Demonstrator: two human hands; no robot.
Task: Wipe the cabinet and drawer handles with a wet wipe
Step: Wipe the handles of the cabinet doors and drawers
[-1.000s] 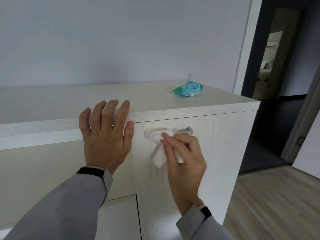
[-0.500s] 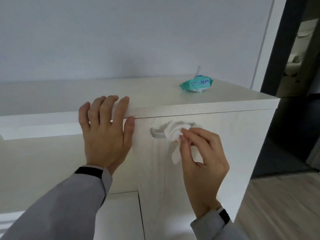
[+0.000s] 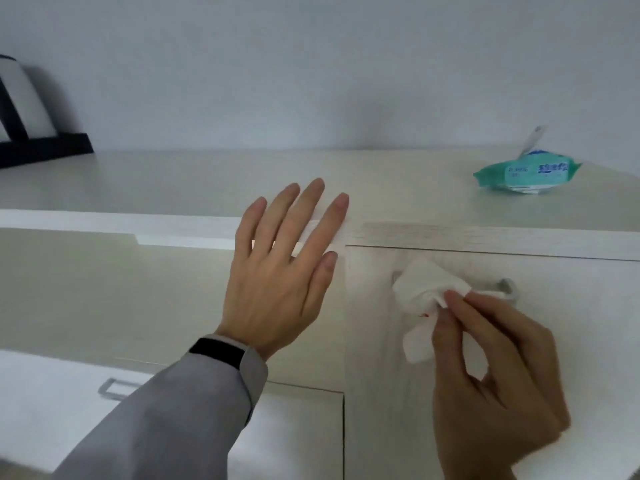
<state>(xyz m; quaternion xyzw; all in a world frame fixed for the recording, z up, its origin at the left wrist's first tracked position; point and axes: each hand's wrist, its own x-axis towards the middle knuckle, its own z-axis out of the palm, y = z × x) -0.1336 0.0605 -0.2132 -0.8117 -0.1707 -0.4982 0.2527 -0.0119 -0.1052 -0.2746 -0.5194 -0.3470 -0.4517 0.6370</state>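
My right hand (image 3: pixel 491 379) pinches a crumpled white wet wipe (image 3: pixel 424 296) and presses it over the left part of a silver bar handle (image 3: pixel 506 287) on the pale wooden cabinet door (image 3: pixel 381 393). Only the handle's right end shows. My left hand (image 3: pixel 277 271) is open with fingers spread, its fingertips over the front edge of the cabinet top (image 3: pixel 485 233), beside the door's upper left corner. A second silver handle (image 3: pixel 112 389) shows on the drawer front at lower left, partly behind my grey sleeve.
A teal pack of wet wipes (image 3: pixel 526 173) lies on the cabinet top at the right, its flap up. A white and black appliance on a black base (image 3: pixel 31 133) stands at the far left against the grey wall.
The view has swung left and closer. My right hand slid the wipe back toward the handle's left end. My left hand's fingers have lifted and spread.
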